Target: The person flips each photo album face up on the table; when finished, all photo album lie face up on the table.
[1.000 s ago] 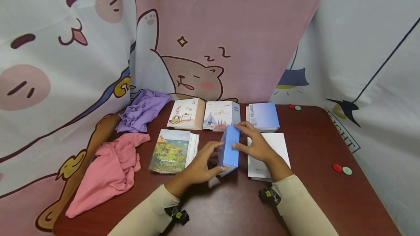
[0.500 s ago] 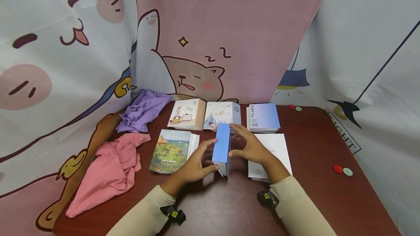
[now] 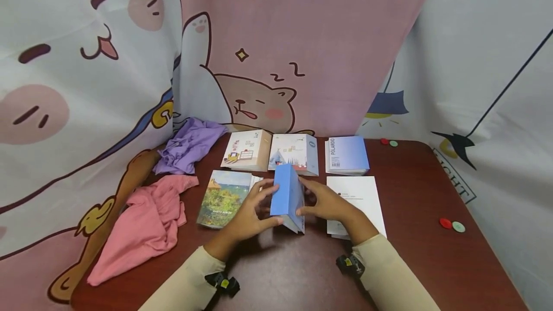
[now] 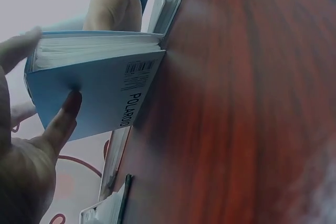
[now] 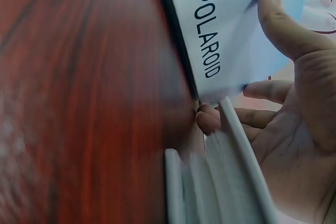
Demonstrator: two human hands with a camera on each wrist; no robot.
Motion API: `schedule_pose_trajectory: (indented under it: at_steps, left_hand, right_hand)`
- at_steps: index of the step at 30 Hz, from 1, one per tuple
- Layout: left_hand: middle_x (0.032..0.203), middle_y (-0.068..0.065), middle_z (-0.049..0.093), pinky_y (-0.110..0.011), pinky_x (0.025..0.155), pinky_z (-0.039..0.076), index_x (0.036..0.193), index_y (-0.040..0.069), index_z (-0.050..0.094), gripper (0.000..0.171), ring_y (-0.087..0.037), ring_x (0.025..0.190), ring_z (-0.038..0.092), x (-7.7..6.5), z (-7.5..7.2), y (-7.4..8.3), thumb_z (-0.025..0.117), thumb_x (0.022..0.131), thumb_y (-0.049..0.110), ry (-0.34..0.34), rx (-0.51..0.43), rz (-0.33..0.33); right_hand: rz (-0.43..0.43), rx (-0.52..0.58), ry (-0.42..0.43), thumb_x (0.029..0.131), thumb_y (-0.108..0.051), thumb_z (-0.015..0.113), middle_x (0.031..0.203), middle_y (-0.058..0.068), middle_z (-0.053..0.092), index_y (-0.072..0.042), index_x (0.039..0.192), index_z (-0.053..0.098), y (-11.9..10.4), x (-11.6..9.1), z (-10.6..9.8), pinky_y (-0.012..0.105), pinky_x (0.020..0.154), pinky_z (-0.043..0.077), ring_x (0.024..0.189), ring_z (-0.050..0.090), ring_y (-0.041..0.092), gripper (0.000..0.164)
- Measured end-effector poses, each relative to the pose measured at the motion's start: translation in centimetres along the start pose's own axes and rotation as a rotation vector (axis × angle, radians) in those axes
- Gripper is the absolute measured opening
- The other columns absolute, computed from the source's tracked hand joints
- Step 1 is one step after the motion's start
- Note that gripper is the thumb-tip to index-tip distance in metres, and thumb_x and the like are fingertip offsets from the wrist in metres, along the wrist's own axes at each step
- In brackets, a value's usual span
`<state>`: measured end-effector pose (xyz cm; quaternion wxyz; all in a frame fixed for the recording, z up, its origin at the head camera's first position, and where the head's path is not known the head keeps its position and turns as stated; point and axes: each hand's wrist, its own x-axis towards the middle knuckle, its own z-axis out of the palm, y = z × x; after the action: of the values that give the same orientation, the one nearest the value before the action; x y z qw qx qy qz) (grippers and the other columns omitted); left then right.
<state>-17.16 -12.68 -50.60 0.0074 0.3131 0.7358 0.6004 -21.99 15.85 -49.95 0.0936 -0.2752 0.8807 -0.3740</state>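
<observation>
A blue photo album [image 3: 282, 193] stands spine up over the table's middle, between both hands, tilted in the head view. POLAROID and a barcode are printed on its cover [image 4: 100, 93] in the left wrist view, where its lower edge meets the table. My left hand [image 3: 245, 222] holds it from the left, one fingertip against the cover and another digit at the spine. From the right, my right hand [image 3: 330, 203] holds the other cover. The right wrist view shows that thumb [image 5: 273, 3] on the cover; the album partly hides the fingertips.
A landscape-covered photo album [image 3: 224, 200] lies left, a white album [image 3: 358, 200] right. Behind are two illustrated albums [image 3: 244, 148] [image 3: 287, 150] and another blue album [image 3: 349, 152]. Purple cloth [image 3: 187, 145] and pink cloth [image 3: 144, 224] lie left; red and green discs [image 3: 445, 223] lie right.
The blue album has shifted left and its tilt has reversed, so its right cover now shows in the head view. Both hands have moved slightly left with it.
</observation>
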Motion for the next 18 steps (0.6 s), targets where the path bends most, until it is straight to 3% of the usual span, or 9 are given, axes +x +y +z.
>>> schedule_pose_trajectory:
  at_steps: [5, 10, 15, 18]
  left_hand:
    - [0.169, -0.027, 0.031, -0.049, 0.094, 0.065, 0.157, 0.000, 0.054, 0.072, -0.053, 0.142, 0.054, -0.07, -0.19, 0.16, 0.086, 0.093, 0.009, 0.037, 0.062, -0.055]
    - [0.165, -0.024, 0.042, -0.051, 0.095, 0.065, 0.155, -0.001, 0.056, 0.068, -0.047, 0.143, 0.056, 0.03, -0.21, -0.15, 0.086, 0.095, 0.017, 0.064, 0.123, -0.157]
    - [0.159, -0.028, 0.049, -0.048, 0.100, 0.064, 0.154, -0.011, 0.053, 0.074, -0.046, 0.135, 0.065, 0.42, -0.08, -0.52, 0.086, 0.095, 0.020, 0.028, 0.157, -0.245]
    - [0.156, -0.029, 0.054, -0.051, 0.106, 0.061, 0.152, -0.012, 0.054, 0.074, -0.044, 0.134, 0.066, 0.50, -0.08, -0.74, 0.086, 0.095, 0.022, -0.013, 0.278, -0.242]
  right_hand:
    - [0.004, 0.009, -0.018, 0.088, -0.042, 0.092, 0.165, 0.028, 0.049, 0.003, 0.170, 0.031, -0.29, -0.13, 0.13, 0.058, 0.106, 0.058, 0.135, 0.064, 0.042, 0.111]
    - [0.041, -0.059, -0.008, 0.086, -0.046, 0.093, 0.168, 0.030, 0.045, 0.003, 0.167, 0.037, -0.62, -0.23, 0.13, 0.065, 0.115, 0.051, 0.150, 0.051, 0.048, 0.110]
    - [0.119, -0.174, -0.001, 0.082, -0.055, 0.093, 0.169, 0.032, 0.041, 0.001, 0.164, 0.045, -0.79, -0.17, 0.32, 0.068, 0.120, 0.045, 0.154, 0.046, 0.051, 0.110]
    - [0.140, -0.219, 0.003, 0.081, -0.058, 0.093, 0.169, 0.032, 0.040, 0.001, 0.163, 0.047, -0.91, -0.14, 0.56, 0.066, 0.120, 0.045, 0.154, 0.046, 0.050, 0.111]
